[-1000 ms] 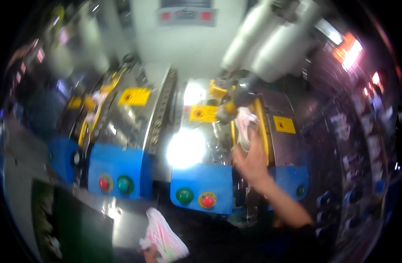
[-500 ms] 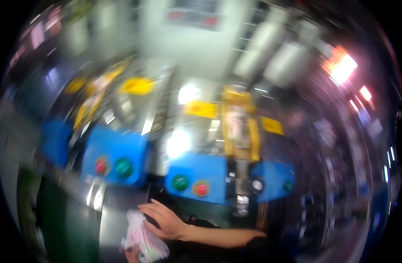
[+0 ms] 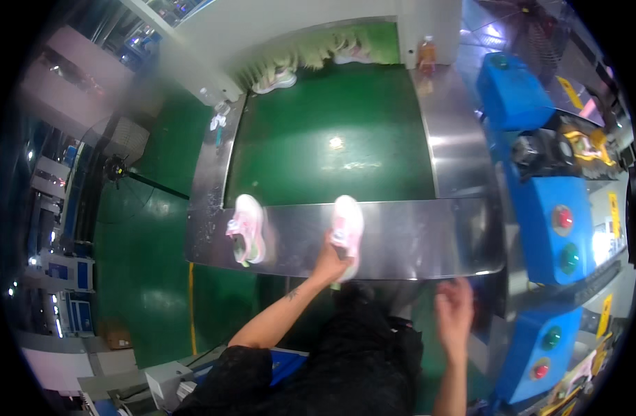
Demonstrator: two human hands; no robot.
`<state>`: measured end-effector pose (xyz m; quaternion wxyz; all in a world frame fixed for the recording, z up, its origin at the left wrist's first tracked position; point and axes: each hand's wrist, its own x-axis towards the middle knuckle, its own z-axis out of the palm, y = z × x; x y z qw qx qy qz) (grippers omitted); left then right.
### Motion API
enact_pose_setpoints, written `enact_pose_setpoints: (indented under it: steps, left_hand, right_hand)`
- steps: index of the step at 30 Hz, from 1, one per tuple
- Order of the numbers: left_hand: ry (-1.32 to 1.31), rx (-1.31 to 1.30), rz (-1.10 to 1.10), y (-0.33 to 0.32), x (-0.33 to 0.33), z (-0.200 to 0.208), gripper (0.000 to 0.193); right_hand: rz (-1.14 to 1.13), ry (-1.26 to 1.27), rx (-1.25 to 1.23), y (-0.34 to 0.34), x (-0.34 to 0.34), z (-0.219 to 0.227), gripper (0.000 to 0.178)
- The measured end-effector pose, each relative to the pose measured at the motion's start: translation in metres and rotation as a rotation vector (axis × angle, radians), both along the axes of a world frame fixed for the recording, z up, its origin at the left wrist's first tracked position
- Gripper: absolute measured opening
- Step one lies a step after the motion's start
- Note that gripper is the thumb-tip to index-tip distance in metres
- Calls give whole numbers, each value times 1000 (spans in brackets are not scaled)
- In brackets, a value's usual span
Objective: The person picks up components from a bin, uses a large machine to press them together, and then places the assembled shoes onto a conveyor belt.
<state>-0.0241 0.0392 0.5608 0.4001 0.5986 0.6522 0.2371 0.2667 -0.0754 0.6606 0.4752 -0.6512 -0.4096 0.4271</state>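
Note:
My left hand (image 3: 331, 266) is closed around the heel end of a pink and white sneaker (image 3: 348, 220), which is on the steel ledge (image 3: 415, 239) with its toe pointing away from me. Left of it, apart, a similar sneaker (image 3: 246, 225) rests on the same ledge, toe also pointing away. My right hand (image 3: 454, 305) hangs just off the ledge's near edge, right of my body. It is somewhat blurred, with the fingers loosely apart and nothing visible in them.
Beyond the ledge a green conveyor belt (image 3: 325, 145) runs under a fringed curtain (image 3: 297, 55), where more shoes sit. A bottle (image 3: 427, 54) stands at the frame's far right. Blue machine housings (image 3: 550, 229) with red and green buttons line the right. A fan (image 3: 117, 168) stands left.
My view has turned left, from the blue machines to the conveyor. My right hand has left the blurred shoe-like item it was beside; my left hand now has a sneaker at the ledge.

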Motion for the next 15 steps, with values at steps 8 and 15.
enact_pose_setpoints:
  steps: [8,15]
  left_hand:
    - [52,194,657,-24,-174,63,82]
    - [-396,-202,424,21,-210,50,40]
  right_hand:
    - [210,-301,-366,57,-160,-15,101]
    - [45,-334,-111,102,-159,-33,51]
